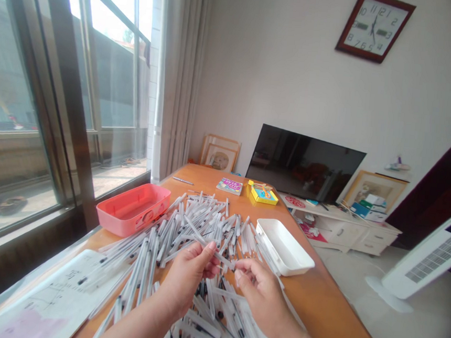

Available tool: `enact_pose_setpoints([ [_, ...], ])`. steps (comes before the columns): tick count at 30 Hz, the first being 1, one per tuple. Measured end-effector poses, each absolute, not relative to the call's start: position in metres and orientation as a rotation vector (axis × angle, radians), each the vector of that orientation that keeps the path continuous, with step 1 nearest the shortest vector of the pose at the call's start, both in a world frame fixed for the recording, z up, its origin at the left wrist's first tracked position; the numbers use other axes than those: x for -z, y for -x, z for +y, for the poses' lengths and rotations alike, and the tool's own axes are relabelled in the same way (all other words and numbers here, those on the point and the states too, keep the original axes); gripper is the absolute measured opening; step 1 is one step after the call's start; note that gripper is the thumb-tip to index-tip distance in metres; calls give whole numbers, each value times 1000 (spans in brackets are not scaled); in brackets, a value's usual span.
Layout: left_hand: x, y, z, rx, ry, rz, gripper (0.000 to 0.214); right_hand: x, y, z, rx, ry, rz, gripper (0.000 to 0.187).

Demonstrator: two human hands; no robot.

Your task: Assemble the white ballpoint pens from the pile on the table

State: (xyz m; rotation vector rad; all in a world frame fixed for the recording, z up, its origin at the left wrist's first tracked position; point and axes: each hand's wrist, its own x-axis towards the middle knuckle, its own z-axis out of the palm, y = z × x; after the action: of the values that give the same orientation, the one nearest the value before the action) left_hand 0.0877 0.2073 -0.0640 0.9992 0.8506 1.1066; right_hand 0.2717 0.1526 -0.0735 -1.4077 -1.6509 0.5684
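Note:
My left hand [195,266] is closed, with thumb and fingers pinching a pen with a whitish translucent barrel [224,261]. The pen slants down to the right between my hands. At its lower right end the fingertips of my right hand [260,290] are pinched together; whether they also hold a small part there is hidden. Beneath and around both hands spreads a large heap of similar pens and pen parts [197,224], with clear barrels and black tips or caps.
A red plastic basket [126,223] stands left of the heap, a white tray [299,265] to its right. Farther back on the wooden table [331,310] lie a silver pen [183,180], a colourful booklet [229,185] and a yellow box [263,193]. A paper with writing [52,290] lies at front left.

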Motion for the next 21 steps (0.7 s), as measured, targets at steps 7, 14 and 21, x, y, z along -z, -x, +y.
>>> enact_pose_setpoints([
  [7,58,-87,207,-1150,-1242,938,43,73,-269,154,-478,1430,-1759,19],
  [14,55,-67,225,-1431,-1051,1075,43,71,-288,152,-351,1666,-1913,13],
  [21,66,-62,230,-1262,-1565,1392,49,72,-321,165,-98,2101,-1791,19],
])
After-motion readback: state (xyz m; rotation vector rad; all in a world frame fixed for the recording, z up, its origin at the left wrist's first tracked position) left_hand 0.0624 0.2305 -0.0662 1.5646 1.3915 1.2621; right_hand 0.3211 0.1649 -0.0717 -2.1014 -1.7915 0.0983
